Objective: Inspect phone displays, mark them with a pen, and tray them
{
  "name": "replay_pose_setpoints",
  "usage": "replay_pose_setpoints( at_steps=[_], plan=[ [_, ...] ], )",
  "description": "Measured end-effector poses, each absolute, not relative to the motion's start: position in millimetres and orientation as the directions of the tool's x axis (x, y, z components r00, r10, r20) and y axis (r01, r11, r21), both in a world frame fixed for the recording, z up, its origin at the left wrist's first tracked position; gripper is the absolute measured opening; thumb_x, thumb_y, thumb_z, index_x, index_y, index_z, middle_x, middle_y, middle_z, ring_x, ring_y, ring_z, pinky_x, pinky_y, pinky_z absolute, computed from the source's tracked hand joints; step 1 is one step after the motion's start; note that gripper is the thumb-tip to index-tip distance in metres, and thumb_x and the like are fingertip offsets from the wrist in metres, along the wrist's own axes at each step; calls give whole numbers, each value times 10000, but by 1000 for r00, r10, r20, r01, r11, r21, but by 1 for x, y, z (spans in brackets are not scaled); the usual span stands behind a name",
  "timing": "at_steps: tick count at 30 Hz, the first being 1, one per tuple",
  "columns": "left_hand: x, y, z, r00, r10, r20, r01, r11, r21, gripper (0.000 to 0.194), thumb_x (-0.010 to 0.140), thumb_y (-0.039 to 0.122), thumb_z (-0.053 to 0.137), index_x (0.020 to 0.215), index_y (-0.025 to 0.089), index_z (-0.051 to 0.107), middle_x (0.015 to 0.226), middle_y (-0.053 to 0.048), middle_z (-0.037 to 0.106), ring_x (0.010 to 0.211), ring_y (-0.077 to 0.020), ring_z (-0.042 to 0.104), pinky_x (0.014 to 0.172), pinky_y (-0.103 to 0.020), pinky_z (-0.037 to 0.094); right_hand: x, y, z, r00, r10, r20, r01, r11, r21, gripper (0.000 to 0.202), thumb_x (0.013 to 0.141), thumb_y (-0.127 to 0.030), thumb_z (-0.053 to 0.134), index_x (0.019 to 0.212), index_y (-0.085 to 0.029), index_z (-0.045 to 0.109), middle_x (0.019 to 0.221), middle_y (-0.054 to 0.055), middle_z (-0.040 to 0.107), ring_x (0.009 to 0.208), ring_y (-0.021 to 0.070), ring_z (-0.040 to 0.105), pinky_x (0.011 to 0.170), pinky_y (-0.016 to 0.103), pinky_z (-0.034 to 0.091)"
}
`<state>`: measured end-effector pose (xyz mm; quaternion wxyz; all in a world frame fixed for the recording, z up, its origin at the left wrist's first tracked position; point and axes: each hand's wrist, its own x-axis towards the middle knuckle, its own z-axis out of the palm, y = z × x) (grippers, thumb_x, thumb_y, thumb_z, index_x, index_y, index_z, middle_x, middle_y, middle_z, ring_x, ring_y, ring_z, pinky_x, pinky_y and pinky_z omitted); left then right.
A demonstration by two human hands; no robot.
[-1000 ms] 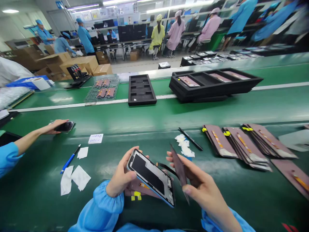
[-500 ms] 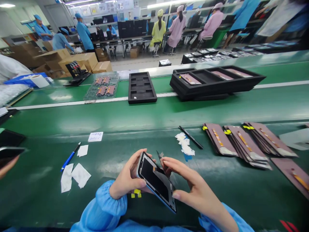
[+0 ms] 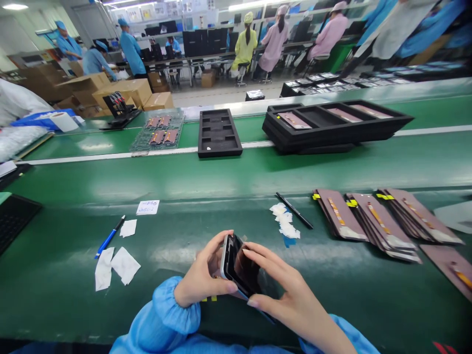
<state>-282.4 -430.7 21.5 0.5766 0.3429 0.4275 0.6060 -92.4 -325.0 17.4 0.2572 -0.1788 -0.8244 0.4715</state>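
Observation:
My left hand (image 3: pixel 201 278) is closed round the edge of a phone frame (image 3: pixel 224 260), light-rimmed and tilted over the bench. My right hand (image 3: pixel 295 290) grips a dark glossy phone screen (image 3: pixel 251 271) by its edges, with the fingers on its far side and the thumb near its lower side. The screen lies at a slight angle over the frame's open face and covers most of it. Whether the two touch along their full length I cannot tell. Small yellow tabs (image 3: pixel 209 298) show on the bench below my left hand.
Stacks of brownish panels with orange flex strips (image 3: pixel 374 216) lie at right. A black pen (image 3: pixel 295 210) and white scraps (image 3: pixel 285 221) are nearer the middle. At left are a blue pen (image 3: pixel 109 237) and paper pieces (image 3: pixel 125 265). Black trays (image 3: pixel 220 132) stand farther back.
My right hand has lowered the screen from a steep tilt down over the frame's face. Another person's hand with a dark device has gone from the left edge.

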Motion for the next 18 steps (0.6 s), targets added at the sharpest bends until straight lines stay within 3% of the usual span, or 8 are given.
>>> replay_pose_setpoints(
  at_steps=[18],
  plan=[
    [-278,-429,20,-86,994,-74,-420,32,907,907,620,365,862,1402,284,411,1369,-137,544,1167,-301,589,1023,-438,430,-94,-329,10,-821,493,288,110,632,-768,742,757,-462,758,1421,-369,442,1436,68,496,1257,325,528,1014,459,495]
  ],
)
